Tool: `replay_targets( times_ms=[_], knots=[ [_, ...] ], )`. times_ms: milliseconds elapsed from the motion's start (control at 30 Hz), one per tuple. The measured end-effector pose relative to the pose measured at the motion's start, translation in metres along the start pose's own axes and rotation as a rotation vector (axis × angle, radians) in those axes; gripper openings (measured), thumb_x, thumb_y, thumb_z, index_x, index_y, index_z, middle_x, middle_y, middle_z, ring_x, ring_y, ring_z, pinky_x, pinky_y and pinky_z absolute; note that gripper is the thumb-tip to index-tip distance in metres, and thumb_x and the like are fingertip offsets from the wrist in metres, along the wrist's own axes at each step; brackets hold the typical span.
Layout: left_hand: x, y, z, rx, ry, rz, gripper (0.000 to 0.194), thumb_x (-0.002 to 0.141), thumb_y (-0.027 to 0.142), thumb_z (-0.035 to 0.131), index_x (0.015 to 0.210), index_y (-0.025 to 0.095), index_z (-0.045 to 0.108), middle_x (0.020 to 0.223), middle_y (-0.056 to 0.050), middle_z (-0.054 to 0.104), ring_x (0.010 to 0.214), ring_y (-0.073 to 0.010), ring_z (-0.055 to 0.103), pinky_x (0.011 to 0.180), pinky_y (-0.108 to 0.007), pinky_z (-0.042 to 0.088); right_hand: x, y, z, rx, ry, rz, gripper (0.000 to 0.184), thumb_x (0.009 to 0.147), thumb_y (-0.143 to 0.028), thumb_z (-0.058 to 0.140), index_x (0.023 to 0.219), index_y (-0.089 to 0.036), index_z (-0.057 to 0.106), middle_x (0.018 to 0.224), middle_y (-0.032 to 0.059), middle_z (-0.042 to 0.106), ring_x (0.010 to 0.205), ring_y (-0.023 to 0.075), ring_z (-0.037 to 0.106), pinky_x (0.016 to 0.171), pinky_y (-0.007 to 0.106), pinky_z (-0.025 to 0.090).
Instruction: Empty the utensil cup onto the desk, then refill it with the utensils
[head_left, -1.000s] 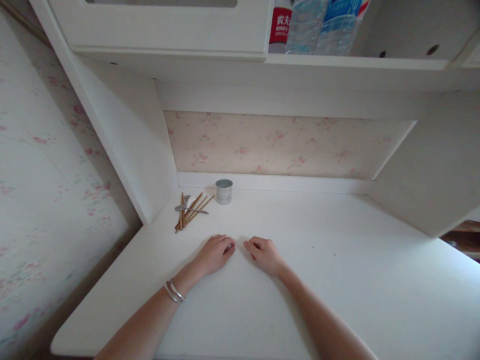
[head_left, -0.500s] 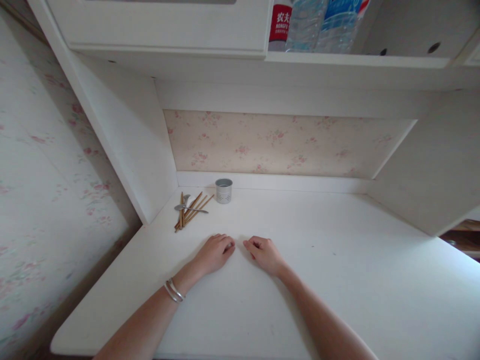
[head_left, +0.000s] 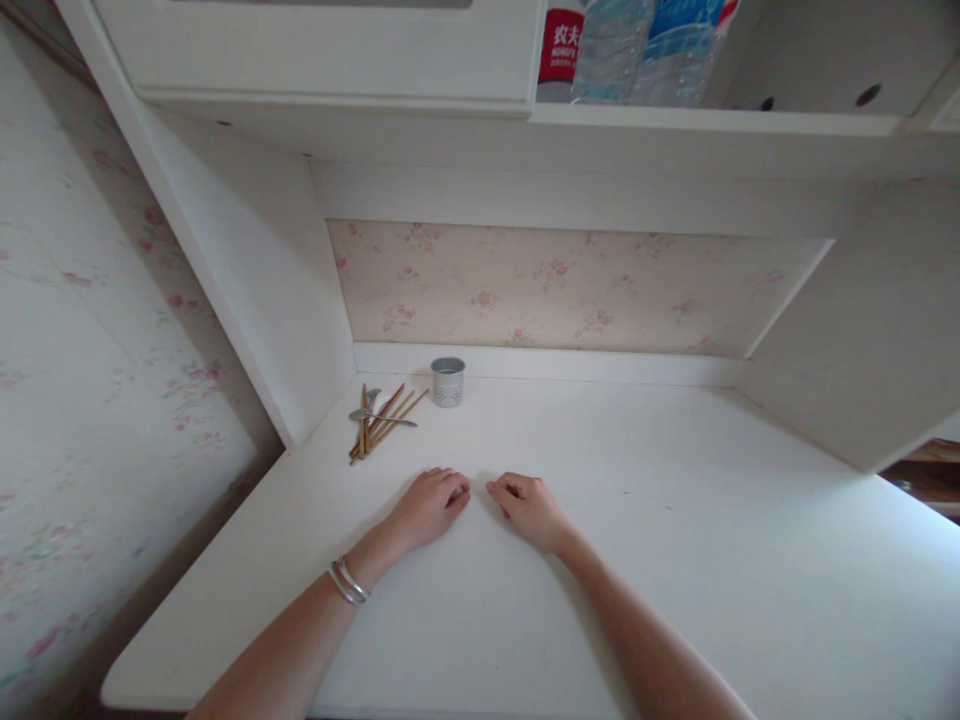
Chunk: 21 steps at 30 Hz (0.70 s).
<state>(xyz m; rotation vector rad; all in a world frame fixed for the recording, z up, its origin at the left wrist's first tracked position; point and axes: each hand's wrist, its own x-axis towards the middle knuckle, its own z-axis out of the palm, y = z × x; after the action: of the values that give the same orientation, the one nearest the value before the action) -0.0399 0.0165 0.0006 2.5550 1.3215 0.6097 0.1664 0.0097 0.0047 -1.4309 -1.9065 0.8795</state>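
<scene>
My left hand rests on the white desk, its fingers loosely curled in with nothing in them. Just across a small gap lies my right hand, closed in a loose fist and also holding nothing. Beyond the left hand, a pile of brown chopsticks lies crossed at various angles. A metal spoon lies over them, and the grey head of another utensil shows behind. To the right of the pile stands an upright light-grey utensil holder with small holes; neither hand touches these things.
An overhead cabinet spans the desk, with plastic bottles on its open shelf. Side panels rise at left and right. Flowered wallpaper covers the wall behind.
</scene>
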Motion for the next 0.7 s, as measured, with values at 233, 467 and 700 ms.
replay_targets(
  times_ms=[233, 467, 700],
  knots=[
    [0.0000, 0.0008, -0.0006, -0.001, -0.001, -0.006, 0.017, 0.092, 0.029, 0.045, 0.091, 0.021, 0.060, 0.087, -0.002, 0.064, 0.083, -0.0164, 0.056, 0.079, -0.029, 0.041, -0.0001, 0.0000, 0.0001, 0.006, -0.005, -0.006, 0.039, 0.089, -0.044, 0.045, 0.060, -0.018, 0.054, 0.053, -0.0038, 0.053, 0.054, 0.0097, 0.046, 0.055, 0.021, 0.032],
    [-0.0001, 0.0015, -0.0014, 0.002, -0.002, -0.001, 0.017, 0.092, 0.028, 0.045, 0.091, 0.021, 0.060, 0.088, -0.002, 0.064, 0.083, -0.0167, 0.056, 0.079, -0.030, 0.041, -0.0007, -0.0026, -0.0009, -0.015, -0.005, -0.004, 0.040, 0.089, -0.043, 0.045, 0.059, -0.018, 0.053, 0.052, -0.0039, 0.051, 0.053, 0.0098, 0.044, 0.055, 0.022, 0.031],
    [0.0005, -0.0003, 0.0010, 0.012, -0.004, -0.006, 0.016, 0.092, 0.029, 0.045, 0.092, 0.021, 0.060, 0.087, -0.002, 0.064, 0.084, -0.0167, 0.056, 0.080, -0.030, 0.041, -0.0011, -0.0037, -0.0020, -0.016, -0.008, -0.007, 0.040, 0.088, -0.044, 0.046, 0.059, -0.018, 0.054, 0.053, -0.0041, 0.051, 0.053, 0.0095, 0.043, 0.054, 0.022, 0.031]
  ],
)
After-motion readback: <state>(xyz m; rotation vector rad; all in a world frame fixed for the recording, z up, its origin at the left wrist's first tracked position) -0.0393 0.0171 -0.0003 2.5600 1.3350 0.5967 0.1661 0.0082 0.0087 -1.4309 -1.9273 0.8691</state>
